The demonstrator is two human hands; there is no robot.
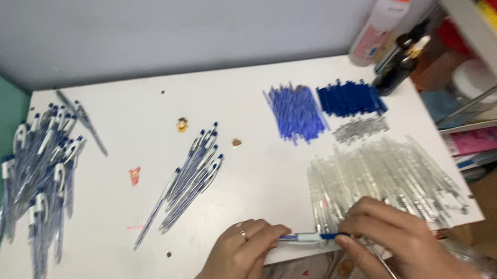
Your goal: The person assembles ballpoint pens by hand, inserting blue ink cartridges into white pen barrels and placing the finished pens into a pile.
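Both hands work at the near table edge on one pen (312, 238), half-assembled, held level between them just over the white table (142, 90). Left hand (241, 254) is closed in a pinch on the pen's left end, thumb and forefinger round the clear barrel, ring on one finger. Right hand (401, 247) is closed on the right end, fingertips at the blue part; a thin metal rod (395, 276) sticks out below this hand toward the lower right, looks tucked in the same hand, grip not clear. Pen judged very light, stiff, smooth plastic, so a bit slippery; thin clear barrel could crack if squeezed or bent, so best held mid-barrel with a light fingertip pinch, ends kept in line. Just beyond the right hand, touching or nearly, a wide heap of clear barrels (388, 174). Farther beyond it: small grey pile of springs (360, 128), probably; blue refills (296, 111); dark blue caps (350, 99). Beyond the left hand, a short row of finished pens (191, 176); well off to its left a big pile of finished pens (39, 165). Bottles (391, 37) at the far corner, well apart from both hands.
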